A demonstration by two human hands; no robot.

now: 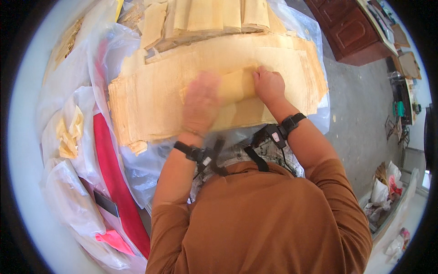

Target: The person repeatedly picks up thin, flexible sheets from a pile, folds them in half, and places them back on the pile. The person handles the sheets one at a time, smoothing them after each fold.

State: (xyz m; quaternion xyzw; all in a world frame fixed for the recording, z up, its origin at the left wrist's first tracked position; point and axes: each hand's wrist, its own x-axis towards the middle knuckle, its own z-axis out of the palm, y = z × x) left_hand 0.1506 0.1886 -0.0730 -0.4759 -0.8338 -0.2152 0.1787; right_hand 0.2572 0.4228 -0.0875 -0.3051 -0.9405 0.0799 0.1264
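A wide stack of thin tan sheets (164, 78) with ragged side edges lies before me. On top of it is a narrow folded tan sheet (238, 84), tilted up towards the right. My right hand (270, 84) grips its right end, thumb on top and fingers curled. Over the left part of the fold is my left hand (202, 97), blurred by motion, so its fingers' hold on the sheet cannot be told. A small torn corner of the fold shows left of that hand.
Several folded sheets (212, 15) lie at the far edge of the stack. Clear plastic film (147, 171) spreads underneath. To the left are a red cloth strip (113, 164), a dark flat phone-like object (106, 203) and sheet scraps (69, 132). A brown wooden cabinet (352, 30) stands far right.
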